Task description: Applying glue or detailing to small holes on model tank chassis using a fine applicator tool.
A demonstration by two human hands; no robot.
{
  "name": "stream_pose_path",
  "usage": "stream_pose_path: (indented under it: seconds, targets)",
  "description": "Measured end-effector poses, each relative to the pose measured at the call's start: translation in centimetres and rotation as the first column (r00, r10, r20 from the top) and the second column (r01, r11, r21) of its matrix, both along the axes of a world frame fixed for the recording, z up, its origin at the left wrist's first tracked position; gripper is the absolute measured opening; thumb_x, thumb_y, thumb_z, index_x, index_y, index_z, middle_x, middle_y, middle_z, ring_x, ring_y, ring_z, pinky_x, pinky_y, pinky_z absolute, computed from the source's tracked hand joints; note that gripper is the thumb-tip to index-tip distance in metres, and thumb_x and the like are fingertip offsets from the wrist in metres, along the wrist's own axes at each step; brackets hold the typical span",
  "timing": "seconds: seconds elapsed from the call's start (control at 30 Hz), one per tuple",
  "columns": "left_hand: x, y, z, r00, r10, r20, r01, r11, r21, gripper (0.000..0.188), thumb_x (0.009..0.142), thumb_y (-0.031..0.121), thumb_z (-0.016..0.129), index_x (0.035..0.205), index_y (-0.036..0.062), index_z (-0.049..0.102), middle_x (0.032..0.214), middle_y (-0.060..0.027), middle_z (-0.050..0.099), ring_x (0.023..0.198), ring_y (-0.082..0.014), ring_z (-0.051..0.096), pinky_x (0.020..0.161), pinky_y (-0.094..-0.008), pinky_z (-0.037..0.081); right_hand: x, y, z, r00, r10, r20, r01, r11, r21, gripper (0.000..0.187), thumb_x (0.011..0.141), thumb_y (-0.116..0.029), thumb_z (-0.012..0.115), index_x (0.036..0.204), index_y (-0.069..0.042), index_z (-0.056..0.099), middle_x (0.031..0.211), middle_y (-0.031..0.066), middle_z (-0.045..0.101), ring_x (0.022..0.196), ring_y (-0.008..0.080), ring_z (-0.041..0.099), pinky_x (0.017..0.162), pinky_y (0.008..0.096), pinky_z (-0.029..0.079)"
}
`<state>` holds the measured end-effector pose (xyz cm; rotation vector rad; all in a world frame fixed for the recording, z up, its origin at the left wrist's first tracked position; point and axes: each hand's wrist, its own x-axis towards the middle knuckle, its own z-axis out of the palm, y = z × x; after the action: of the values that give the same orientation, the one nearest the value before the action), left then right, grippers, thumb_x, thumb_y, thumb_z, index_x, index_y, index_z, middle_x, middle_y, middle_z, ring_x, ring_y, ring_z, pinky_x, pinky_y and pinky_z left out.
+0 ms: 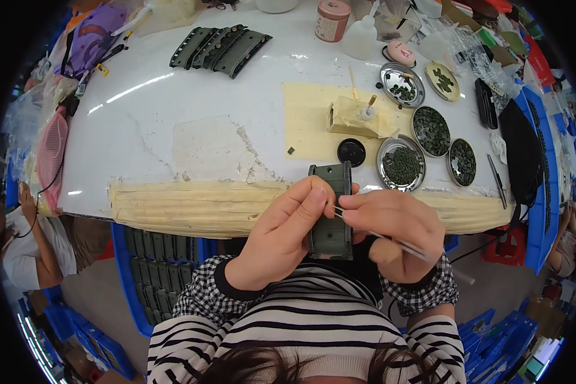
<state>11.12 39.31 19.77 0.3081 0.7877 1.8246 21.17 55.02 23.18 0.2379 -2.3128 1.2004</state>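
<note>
My left hand (278, 233) grips a dark green, slightly curved plastic part (331, 238) with ribbed long edges. The part stands up at the table's front edge, its far end away from me. Left thumb and forefinger press together over its middle. In my right hand (406, 224) are slim metal tweezers (398, 241), slanting down to the right, their rear end blurred. Their tips meet the part beside my left fingertips; anything tiny between them is hidden. Just beyond lie a round black lid (351, 152) and a tape-wrapped box (358, 120) with thin sticks standing in it.
Round dishes of small dark green pieces, including a metal dish (379, 168), stand to the right. More curved green parts (221, 50) lie at the back left. Tan padding (192, 208) lines the front edge. A blue crate (129, 281) of similar parts sits below left.
</note>
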Motion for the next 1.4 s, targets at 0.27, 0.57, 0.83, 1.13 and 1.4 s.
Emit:
stream_pose_path:
  seconds: [0.27, 0.57, 0.83, 1.13, 1.4]
  targets:
    - [0.0, -0.1, -0.6, 1.000, -0.025, 0.007, 0.025, 0.999, 0.046, 0.032, 0.107, 0.029, 0.032, 0.094, 0.0035, 0.045, 0.105, -0.0158, 0.061, 0.099, -0.0201, 0.064, 0.089, -0.0346, 0.055, 0.0, 0.2, -0.5, 0.987, 0.033, 0.156, 0.031, 0.922, -0.387, 0.023, 0.098, -0.016, 0.056, 0.103, 0.002, 0.068, 0.084, 0.0095, 0.064, 0.065, 0.0095, 0.061, 0.054, 0.0205, 0.051]
    - [-0.2, -0.2, -0.6, 0.999, -0.030, -0.038, 0.031, 0.999, 0.032, 0.032, 0.107, 0.029, 0.032, 0.094, 0.0033, 0.045, 0.104, -0.0152, 0.060, 0.096, -0.0191, 0.063, 0.088, -0.0327, 0.055, -0.1, 0.0, -0.2, 0.982, 0.048, 0.183, 0.028, 0.919, -0.393, 0.020, 0.097, -0.014, 0.056, 0.104, 0.001, 0.068, 0.085, 0.0080, 0.065, 0.065, 0.0088, 0.060, 0.055, 0.0206, 0.051]
    - [-0.1, -0.2, -0.6, 0.998, -0.011, -0.061, 0.012, 1.000, 0.017, 0.032, 0.107, 0.028, 0.033, 0.093, 0.0025, 0.045, 0.104, -0.0144, 0.060, 0.097, -0.0173, 0.062, 0.088, -0.0320, 0.054, -0.3, 0.0, 0.0, 0.985, 0.040, 0.166, 0.015, 0.948, -0.318, 0.019, 0.097, -0.011, 0.056, 0.103, 0.001, 0.069, 0.086, 0.0081, 0.067, 0.064, 0.0092, 0.058, 0.055, 0.0213, 0.050]
    - [-0.3, -0.6, 1.0, 0.987, 0.157, -0.043, -0.159, 0.987, -0.037, 0.048, 0.100, 0.007, 0.045, 0.144, 0.0081, 0.026, 0.132, -0.0185, 0.050, 0.108, -0.0247, 0.062, 0.095, -0.0394, 0.053, -0.2, 0.9, -1.5, 0.960, -0.261, 0.096, 0.278, 0.916, -0.289, 0.023, 0.098, -0.015, 0.053, 0.097, 0.001, 0.070, 0.082, 0.0086, 0.066, 0.076, 0.0158, 0.059, 0.069, 0.0281, 0.048]
    - [-1.3, -1.8, 0.0, 0.940, 0.211, 0.267, -0.207, 0.977, -0.045, 0.059, 0.090, 0.000, 0.056, 0.144, -0.0022, 0.033, 0.119, -0.0104, 0.059, 0.106, -0.0207, 0.062, 0.107, -0.0462, 0.045, -1.7, 2.5, -3.7, 0.907, -0.403, 0.126, 0.402, 0.915, 0.033, 0.016, 0.094, -0.014, 0.059, 0.094, -0.003, 0.071, 0.077, 0.0047, 0.066, 0.075, 0.0196, 0.054, 0.069, 0.0314, 0.043]
